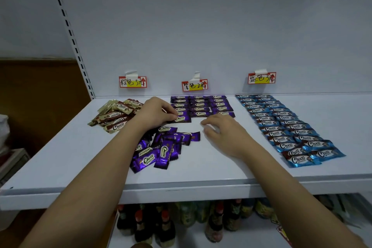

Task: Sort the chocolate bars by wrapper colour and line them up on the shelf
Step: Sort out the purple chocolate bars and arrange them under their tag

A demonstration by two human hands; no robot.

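On the white shelf (201,171) purple chocolate bars (201,104) lie in three neat columns under the middle label. My left hand (155,111) pinches a purple bar (181,119) at the front of the left column. A loose heap of purple bars (161,150) lies under my left forearm. My right hand (221,133) hovers over bare shelf in front of the right columns, fingers loosely curled and holding nothing. Gold-brown bars (116,115) form an untidy pile at the left. Blue bars (285,129) run in two long columns at the right.
Three handwritten price labels (194,85) are taped to the back panel above the groups. A slotted upright (68,32) stands at the left. Bottles (165,225) fill the lower shelf beneath the front edge.
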